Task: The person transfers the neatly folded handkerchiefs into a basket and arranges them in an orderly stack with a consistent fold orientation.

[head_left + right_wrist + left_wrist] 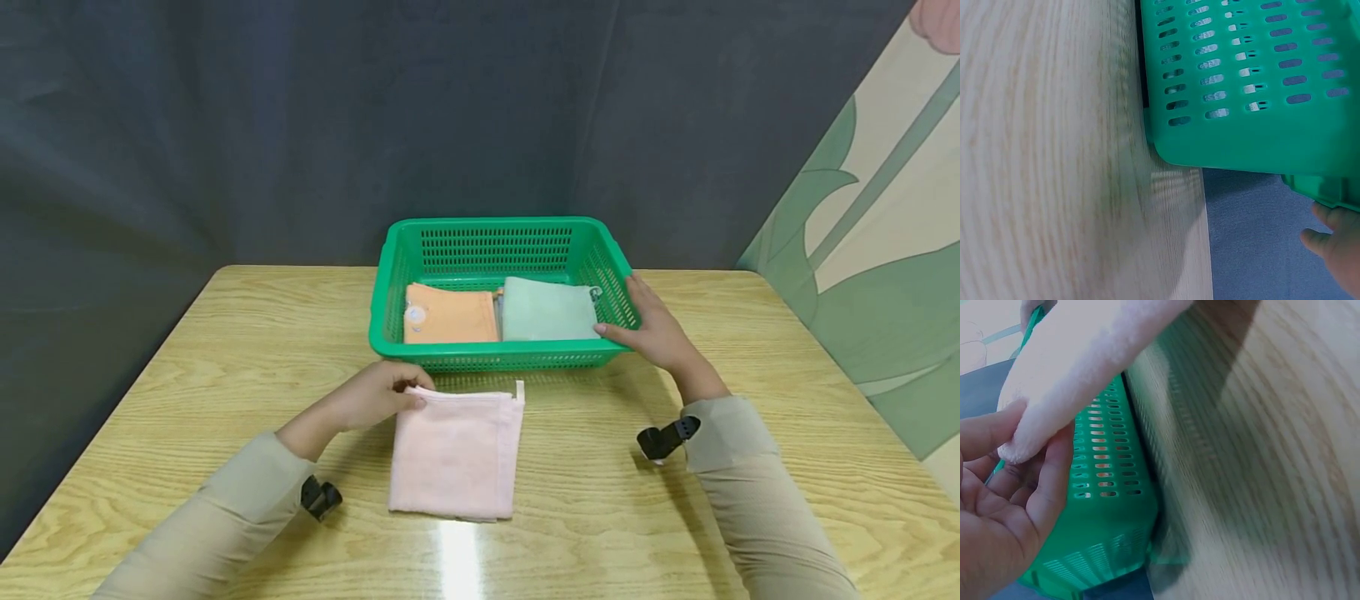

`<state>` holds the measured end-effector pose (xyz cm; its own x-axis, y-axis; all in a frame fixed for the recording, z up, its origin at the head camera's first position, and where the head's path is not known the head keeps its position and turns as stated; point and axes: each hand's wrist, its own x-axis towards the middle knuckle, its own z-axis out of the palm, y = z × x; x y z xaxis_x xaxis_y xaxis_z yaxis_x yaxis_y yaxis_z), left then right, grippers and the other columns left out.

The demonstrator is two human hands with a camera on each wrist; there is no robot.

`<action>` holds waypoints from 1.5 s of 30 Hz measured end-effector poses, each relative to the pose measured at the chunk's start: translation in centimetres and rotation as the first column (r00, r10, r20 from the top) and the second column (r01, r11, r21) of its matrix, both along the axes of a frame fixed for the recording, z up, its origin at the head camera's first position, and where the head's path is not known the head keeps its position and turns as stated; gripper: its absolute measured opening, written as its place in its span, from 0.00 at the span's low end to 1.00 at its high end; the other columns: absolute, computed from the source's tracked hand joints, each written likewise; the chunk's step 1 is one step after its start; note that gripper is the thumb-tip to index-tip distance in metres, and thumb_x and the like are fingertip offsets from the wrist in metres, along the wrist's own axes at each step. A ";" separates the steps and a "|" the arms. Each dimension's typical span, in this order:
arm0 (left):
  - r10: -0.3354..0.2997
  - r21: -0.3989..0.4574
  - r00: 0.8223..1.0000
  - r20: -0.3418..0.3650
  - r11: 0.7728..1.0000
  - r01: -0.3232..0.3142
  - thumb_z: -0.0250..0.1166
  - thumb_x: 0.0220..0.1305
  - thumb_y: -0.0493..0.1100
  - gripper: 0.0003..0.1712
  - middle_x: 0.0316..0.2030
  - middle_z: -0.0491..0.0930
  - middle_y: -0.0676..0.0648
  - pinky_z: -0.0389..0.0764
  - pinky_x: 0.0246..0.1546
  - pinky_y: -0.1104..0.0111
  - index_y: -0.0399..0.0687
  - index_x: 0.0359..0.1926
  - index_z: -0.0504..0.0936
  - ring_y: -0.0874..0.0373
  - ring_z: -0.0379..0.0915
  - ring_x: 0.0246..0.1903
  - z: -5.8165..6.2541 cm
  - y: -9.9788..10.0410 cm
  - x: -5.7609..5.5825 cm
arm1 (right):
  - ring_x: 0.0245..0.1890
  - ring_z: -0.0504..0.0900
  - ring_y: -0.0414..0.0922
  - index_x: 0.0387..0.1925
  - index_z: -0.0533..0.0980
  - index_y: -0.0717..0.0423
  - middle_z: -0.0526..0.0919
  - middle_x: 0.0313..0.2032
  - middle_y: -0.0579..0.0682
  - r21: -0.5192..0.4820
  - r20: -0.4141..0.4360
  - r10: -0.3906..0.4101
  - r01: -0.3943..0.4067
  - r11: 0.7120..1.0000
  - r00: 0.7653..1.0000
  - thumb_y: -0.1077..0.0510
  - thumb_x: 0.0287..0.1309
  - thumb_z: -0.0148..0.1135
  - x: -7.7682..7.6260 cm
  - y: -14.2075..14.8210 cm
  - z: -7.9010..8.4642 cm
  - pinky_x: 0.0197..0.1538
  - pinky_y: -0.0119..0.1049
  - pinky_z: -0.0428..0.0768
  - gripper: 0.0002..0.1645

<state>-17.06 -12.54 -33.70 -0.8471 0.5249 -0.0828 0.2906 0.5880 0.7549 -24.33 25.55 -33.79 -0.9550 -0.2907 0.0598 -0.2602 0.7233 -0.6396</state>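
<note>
My left hand [375, 396] pinches the top left corner of a folded pink towel [457, 454] between thumb and fingers. The towel hangs in front of the green plastic basket [517, 358], a small white loop at its upper right corner. In the left wrist view, the thumb and fingers [1054, 481] press on the thick folded edge of the pink cloth [1085, 369]. My right hand [656, 333] grips the basket's front right corner, thumb over the rim. In the right wrist view that hand [1341, 240] is at the rim of the basket [1241, 147].
Inside the basket, a folded orange towel [453, 317] lies at left and a folded light green towel [551, 310] at right. The wood-grain table [247, 358] meets a dark curtain [300, 125] behind. A painted wall panel [885, 250] stands at right.
</note>
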 end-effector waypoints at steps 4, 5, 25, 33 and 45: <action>0.016 0.019 1.000 0.002 1.000 -0.016 0.59 0.60 0.34 0.08 0.32 0.76 0.47 0.69 0.29 0.69 0.40 0.40 0.81 0.58 0.64 0.30 0.4 0.2 0.2 | 0.70 0.32 0.59 0.69 0.33 0.64 0.31 0.70 0.60 -0.005 -0.009 0.001 -0.001 1.000 1.000 0.44 0.56 0.58 -0.1 0.1 -0.1 0.65 0.62 0.41 0.58; 0.022 0.023 1.000 0.002 0.999 -0.022 0.59 0.60 0.34 0.08 0.31 0.76 0.48 0.69 0.29 0.69 0.41 0.39 0.81 0.58 0.64 0.30 0.5 0.3 0.3 | 0.70 0.32 0.59 0.69 0.33 0.64 0.31 0.70 0.61 -0.006 -0.011 0.000 0.000 1.000 1.000 0.43 0.56 0.58 -0.1 0.1 -0.2 0.65 0.62 0.41 0.58; 0.044 0.108 0.999 -0.013 0.993 -0.042 0.58 0.62 0.34 0.08 0.32 0.73 0.47 0.68 0.30 0.68 0.41 0.41 0.81 0.55 0.62 0.32 2.0 0.3 0.1 | 0.69 0.33 0.59 0.69 0.33 0.65 0.32 0.70 0.61 -0.005 -0.013 -0.008 0.008 1.000 1.000 0.43 0.55 0.58 -0.1 0.2 -0.3 0.65 0.62 0.41 0.59; 0.026 0.107 0.999 -0.025 0.994 -0.024 0.57 0.62 0.35 0.09 0.29 0.70 0.49 0.65 0.28 0.70 0.41 0.42 0.81 0.55 0.60 0.31 2.9 0.8 0.0 | 0.70 0.33 0.59 0.69 0.34 0.64 0.33 0.70 0.61 -0.001 -0.016 -0.007 0.007 1.000 1.000 0.44 0.55 0.59 0.0 0.0 -0.1 0.66 0.61 0.42 0.58; 0.026 0.134 0.998 -0.057 0.991 -0.018 0.58 0.61 0.33 0.08 0.34 0.73 0.46 0.69 0.31 0.70 0.39 0.40 0.81 0.55 0.63 0.34 4.0 1.6 0.1 | 0.69 0.34 0.60 0.69 0.35 0.65 0.34 0.70 0.62 0.000 -0.033 -0.013 0.013 1.000 0.999 0.43 0.55 0.59 -0.2 0.2 -0.4 0.65 0.61 0.42 0.58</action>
<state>-16.96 -10.98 -29.68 -0.8598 0.5094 0.0369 0.3251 0.4902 0.8087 -24.54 25.72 -34.16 -0.9562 -0.2780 0.0912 -0.2716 0.7272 -0.6304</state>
